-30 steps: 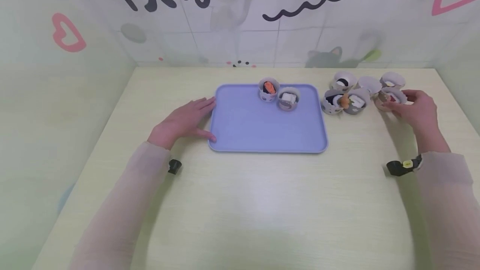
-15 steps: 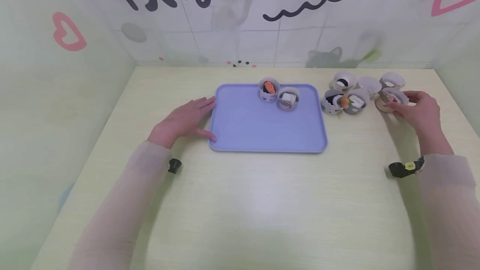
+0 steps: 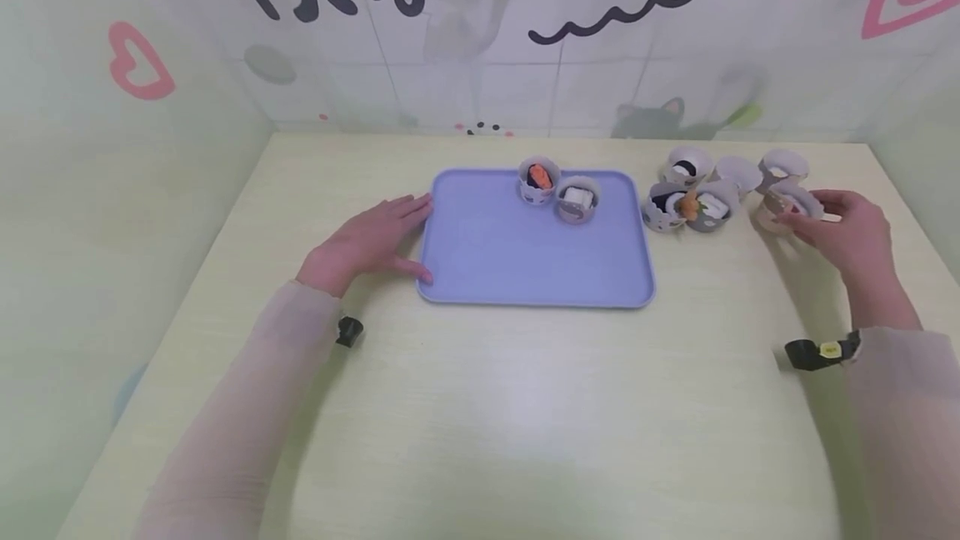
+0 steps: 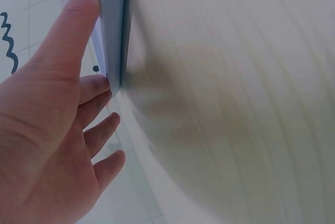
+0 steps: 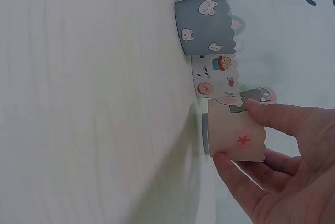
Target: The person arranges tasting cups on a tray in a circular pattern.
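Observation:
My right hand (image 3: 858, 232) pinches a peach paper baking cup (image 5: 235, 130) between thumb and fingers. This cup has a red star print and tilts to the right in the head view. Inside it a small reddish piece (image 3: 785, 205) partly shows. My left hand (image 3: 367, 238) rests at the left end of a blue tray (image 3: 510, 261), thumb and fingers spread along the edge. In the left wrist view the thumb lies against the tray wall (image 4: 111, 30). Two paper cups stand at the tray's back, one with an orange-topped sushi piece (image 3: 540, 177), one with a white piece (image 3: 577, 196).
Several more paper cups stand right of the tray, among them a grey cup (image 5: 204, 25) and one with a black-and-white piece (image 3: 684, 166). A toy shrimp-like orange piece (image 3: 687, 204) pokes from another. A patterned wall (image 3: 480, 90) bounds the table's back.
My right hand has shifted slightly right and toward me, tilting the peach cup and drawing it away from the cups beside it. The left hand and tray have stayed put.

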`<action>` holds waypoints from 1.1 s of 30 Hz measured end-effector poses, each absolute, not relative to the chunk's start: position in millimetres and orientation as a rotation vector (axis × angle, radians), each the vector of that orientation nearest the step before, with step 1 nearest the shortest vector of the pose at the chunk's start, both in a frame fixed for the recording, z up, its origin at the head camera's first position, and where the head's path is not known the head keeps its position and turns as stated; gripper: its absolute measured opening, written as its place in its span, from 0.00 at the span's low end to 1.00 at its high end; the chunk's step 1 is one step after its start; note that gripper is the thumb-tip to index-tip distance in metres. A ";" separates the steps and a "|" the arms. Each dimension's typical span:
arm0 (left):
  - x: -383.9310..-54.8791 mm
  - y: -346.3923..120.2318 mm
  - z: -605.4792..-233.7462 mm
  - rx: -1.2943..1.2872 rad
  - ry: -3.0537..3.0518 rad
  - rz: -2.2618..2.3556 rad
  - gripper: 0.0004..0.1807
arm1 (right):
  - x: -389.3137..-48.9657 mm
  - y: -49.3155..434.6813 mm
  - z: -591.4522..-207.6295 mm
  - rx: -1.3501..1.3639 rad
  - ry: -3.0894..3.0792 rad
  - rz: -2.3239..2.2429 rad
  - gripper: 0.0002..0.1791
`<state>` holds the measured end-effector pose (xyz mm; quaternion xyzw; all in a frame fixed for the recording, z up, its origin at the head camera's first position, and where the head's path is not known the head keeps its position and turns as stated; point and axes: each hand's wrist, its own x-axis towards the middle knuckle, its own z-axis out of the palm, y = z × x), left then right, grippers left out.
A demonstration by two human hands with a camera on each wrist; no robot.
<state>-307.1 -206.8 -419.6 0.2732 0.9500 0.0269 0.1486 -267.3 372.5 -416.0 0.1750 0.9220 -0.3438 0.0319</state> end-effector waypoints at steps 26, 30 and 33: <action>-310.1 -204.8 -415.1 0.781 2.722 0.059 0.63 | -220.7 363.2 -404.1 0.403 2.904 -1.227 0.24; -309.2 -204.4 -415.5 0.772 2.716 0.063 0.63 | -217.1 360.5 -405.6 0.385 2.921 -1.189 0.28; -308.8 -204.7 -416.7 0.765 2.714 0.069 0.63 | -214.7 358.1 -407.2 0.354 2.932 -1.176 0.34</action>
